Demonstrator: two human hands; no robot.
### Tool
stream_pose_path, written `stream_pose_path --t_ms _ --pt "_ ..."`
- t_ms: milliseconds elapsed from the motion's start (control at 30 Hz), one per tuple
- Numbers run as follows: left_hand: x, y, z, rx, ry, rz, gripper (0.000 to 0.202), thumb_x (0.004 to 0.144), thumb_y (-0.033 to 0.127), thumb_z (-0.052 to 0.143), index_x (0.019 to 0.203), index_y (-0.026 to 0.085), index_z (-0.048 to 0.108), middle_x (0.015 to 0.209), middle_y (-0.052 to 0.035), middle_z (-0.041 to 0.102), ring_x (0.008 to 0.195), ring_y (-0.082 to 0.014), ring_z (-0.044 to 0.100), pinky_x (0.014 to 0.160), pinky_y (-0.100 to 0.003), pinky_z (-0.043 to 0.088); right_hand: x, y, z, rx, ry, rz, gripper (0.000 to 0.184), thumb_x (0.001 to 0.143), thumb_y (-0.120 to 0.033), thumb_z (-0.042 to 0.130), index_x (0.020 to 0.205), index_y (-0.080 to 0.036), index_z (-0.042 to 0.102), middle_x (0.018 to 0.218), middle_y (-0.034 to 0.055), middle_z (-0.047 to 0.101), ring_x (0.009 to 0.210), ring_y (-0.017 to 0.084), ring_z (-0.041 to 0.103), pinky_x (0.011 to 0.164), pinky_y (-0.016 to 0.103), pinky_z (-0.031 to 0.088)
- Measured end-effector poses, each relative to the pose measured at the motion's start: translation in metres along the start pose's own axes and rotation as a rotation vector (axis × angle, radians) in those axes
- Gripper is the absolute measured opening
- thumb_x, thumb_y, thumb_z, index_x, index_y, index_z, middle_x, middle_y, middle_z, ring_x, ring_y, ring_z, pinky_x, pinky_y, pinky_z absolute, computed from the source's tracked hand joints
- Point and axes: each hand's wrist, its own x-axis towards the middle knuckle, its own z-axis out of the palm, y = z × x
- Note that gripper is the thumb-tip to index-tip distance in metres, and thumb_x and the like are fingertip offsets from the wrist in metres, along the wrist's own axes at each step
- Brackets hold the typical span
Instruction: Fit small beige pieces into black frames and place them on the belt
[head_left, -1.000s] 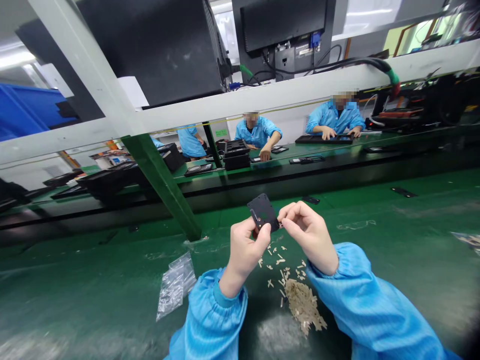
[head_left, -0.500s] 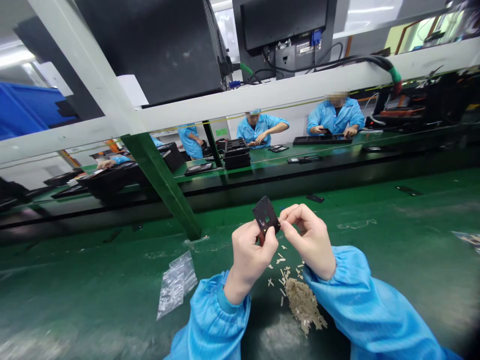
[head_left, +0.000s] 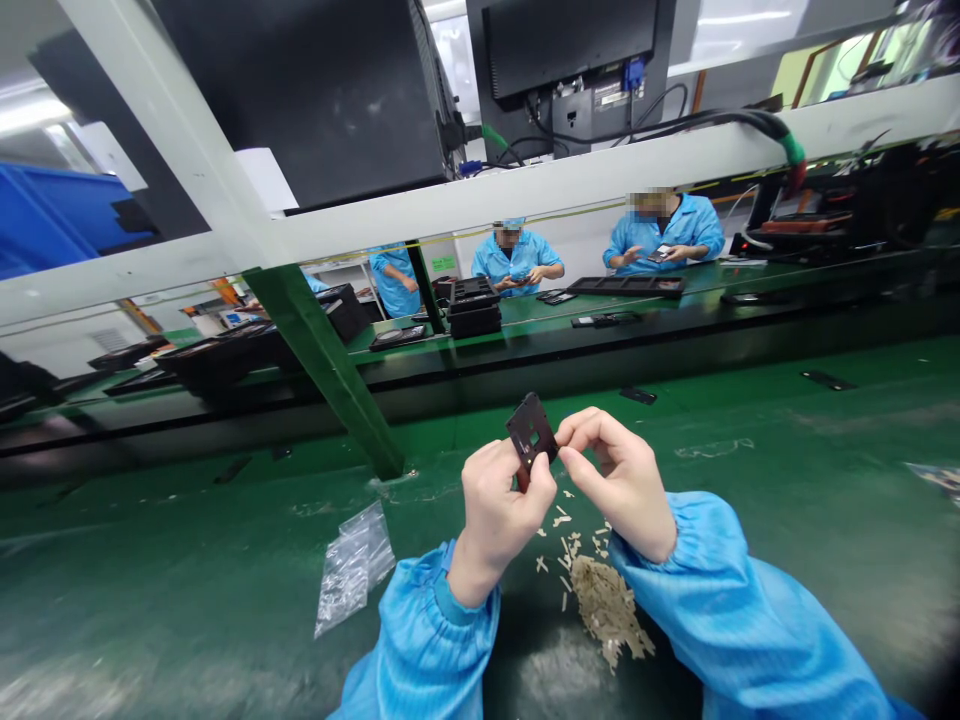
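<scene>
Fingers of our left hand (head_left: 501, 500) are clamping a black plate (head_left: 526, 422) at its lower end; those of our right hand (head_left: 624, 482) are touching its right edge, and we cannot tell whether they are pinching anything. We are apparently doing fine edge work, the next move probably calling for a steady left grip and a light right touch. Below, a green table (head_left: 247, 590) is supporting a clear plastic bag (head_left: 355, 565) to the left and a beige heap of scraps (head_left: 609, 610) nearer us. We are holding the plate above the table, tilted, its long axis sloping from upper left to lower right, its upper end pointing away from us. Its small square hole (head_left: 534, 438) is facing us.
</scene>
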Motion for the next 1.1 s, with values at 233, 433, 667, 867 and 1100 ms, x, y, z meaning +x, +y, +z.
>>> stream_pose_path --t_ms 233,433,667,867,1100 --pt "0.0001 -0.0025 -0.0010 -0.004 -0.023 0.031 0.024 0.076 0.014 0.052 0.052 0.017 0.045 0.046 0.0045 0.042 0.042 -0.0070 0.039 0.043 -0.021 0.030 0.0029 0.0001 -0.0025 0.084 -0.035 0.036 0.015 0.078 -0.014 0.056 0.068 -0.020 0.049 0.076 0.0018 0.056 0.072 0.015 0.055 0.068 0.029 0.047" --pt "0.0030 0.0002 -0.0049 -0.011 -0.042 -0.003 0.028 0.077 0.016 0.050 0.050 0.017 0.044 0.045 0.0040 0.042 0.041 -0.0074 0.039 0.043 -0.021 0.031 0.0068 -0.0007 -0.0048 0.274 -0.103 0.215 0.017 0.079 -0.027 0.061 0.067 -0.019 0.052 0.073 0.0014 0.055 0.067 0.015 0.052 0.062 0.027 0.046" --pt "0.0044 -0.0009 -0.0059 -0.014 -0.062 0.020 0.025 0.076 0.015 0.051 0.051 0.017 0.047 0.046 0.0033 0.044 0.042 -0.0076 0.040 0.044 -0.021 0.031 0.0070 0.0037 -0.0066 0.352 -0.126 0.292 0.018 0.078 -0.027 0.063 0.067 -0.019 0.052 0.071 0.0005 0.054 0.066 0.014 0.050 0.061 0.027 0.043" --pt "0.0045 -0.0018 -0.0061 -0.018 -0.068 0.041 0.024 0.077 0.014 0.051 0.053 0.016 0.050 0.047 0.0032 0.044 0.042 -0.0078 0.040 0.045 -0.021 0.031 0.0071 -0.0010 -0.0054 0.349 -0.119 0.298 0.018 0.077 -0.027 0.064 0.066 -0.019 0.052 0.071 0.0002 0.054 0.065 0.013 0.050 0.060 0.027 0.042" --pt "0.0049 -0.0018 -0.0077 0.016 -0.087 0.067 0.022 0.078 0.016 0.050 0.056 0.017 0.053 0.048 0.0023 0.047 0.044 -0.0088 0.042 0.045 -0.022 0.033 0.0083 -0.0033 -0.0056 0.347 -0.123 0.333 0.018 0.076 -0.027 0.064 0.065 -0.018 0.053 0.070 -0.0003 0.054 0.064 0.013 0.049 0.060 0.027 0.042"
